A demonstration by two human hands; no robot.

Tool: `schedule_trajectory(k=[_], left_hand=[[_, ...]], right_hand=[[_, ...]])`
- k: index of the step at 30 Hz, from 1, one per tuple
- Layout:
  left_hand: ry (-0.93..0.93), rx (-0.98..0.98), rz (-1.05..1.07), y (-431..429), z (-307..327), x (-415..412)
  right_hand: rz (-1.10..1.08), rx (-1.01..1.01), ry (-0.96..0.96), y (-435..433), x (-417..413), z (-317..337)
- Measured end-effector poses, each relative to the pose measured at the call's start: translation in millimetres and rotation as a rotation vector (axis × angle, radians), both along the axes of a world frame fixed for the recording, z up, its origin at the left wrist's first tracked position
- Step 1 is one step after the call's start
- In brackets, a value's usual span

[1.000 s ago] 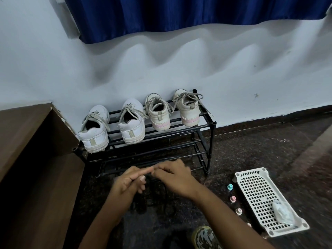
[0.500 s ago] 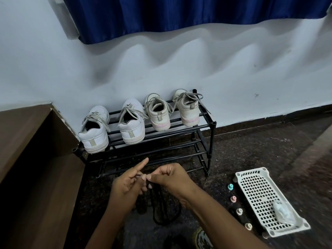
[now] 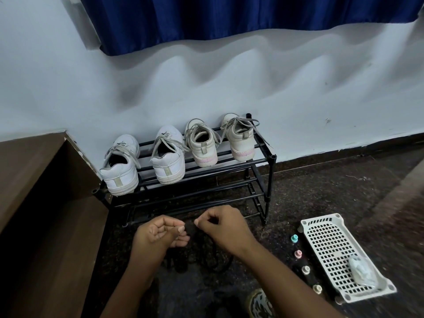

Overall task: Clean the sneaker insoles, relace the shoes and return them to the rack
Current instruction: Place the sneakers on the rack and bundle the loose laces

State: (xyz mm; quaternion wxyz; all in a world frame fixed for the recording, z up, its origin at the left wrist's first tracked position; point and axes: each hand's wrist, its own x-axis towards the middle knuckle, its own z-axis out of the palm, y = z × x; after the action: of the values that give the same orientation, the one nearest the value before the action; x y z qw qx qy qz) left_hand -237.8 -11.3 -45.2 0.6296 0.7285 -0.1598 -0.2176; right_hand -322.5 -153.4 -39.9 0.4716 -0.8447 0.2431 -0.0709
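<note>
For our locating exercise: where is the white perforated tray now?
Head view, lower right: the white perforated tray lies on the dark floor, right of the black shoe rack, beside four small coloured knobs.

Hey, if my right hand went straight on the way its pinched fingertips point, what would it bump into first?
Your left hand: the right hand points left at its thumb across a narrow gap, where the thin black shoelace seems to run. Depth is unclear, so it might pass just behind.
</note>
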Motion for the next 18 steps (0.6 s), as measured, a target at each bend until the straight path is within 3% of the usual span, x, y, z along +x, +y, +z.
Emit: schedule_trajectory(k=[2,3,5,8,10,14,18], left_hand=[[-0.154,0.172,-0.007,7.7,-2.6,6.1],[-0.273,0.291,-0.015,12.0,-3.5,9.4],[-0.472,0.500,-0.012,19.3,-2.2,13.6],[-0.604,0.640,-0.039,22.8,-2.5,14.4],[-0.685,0.654,-0.081,18.8,-5.2,10.2],[-0.711,0.551,-0.157,4.4,-10.7,-6.7],[-0.631,0.431,-0.204,-3.4,-11.1,-11.8]], right_hand=[[-0.047,-0.397,0.103,-6.5,-5.7,7.2],[-0.080,-0.504,0.123,-10.7,-7.8,9.1],[-0.130,-0.617,0.147,-16.8,-10.6,11.9],[-0.089,-0.755,0.199,-18.3,-9.9,12.5],[0.021,-0.735,0.216,-14.4,-7.6,13.4],[0.247,-0.511,0.194,1.9,-2.6,13.7],[0.214,-0.296,0.083,10.6,-1.1,6.0]])
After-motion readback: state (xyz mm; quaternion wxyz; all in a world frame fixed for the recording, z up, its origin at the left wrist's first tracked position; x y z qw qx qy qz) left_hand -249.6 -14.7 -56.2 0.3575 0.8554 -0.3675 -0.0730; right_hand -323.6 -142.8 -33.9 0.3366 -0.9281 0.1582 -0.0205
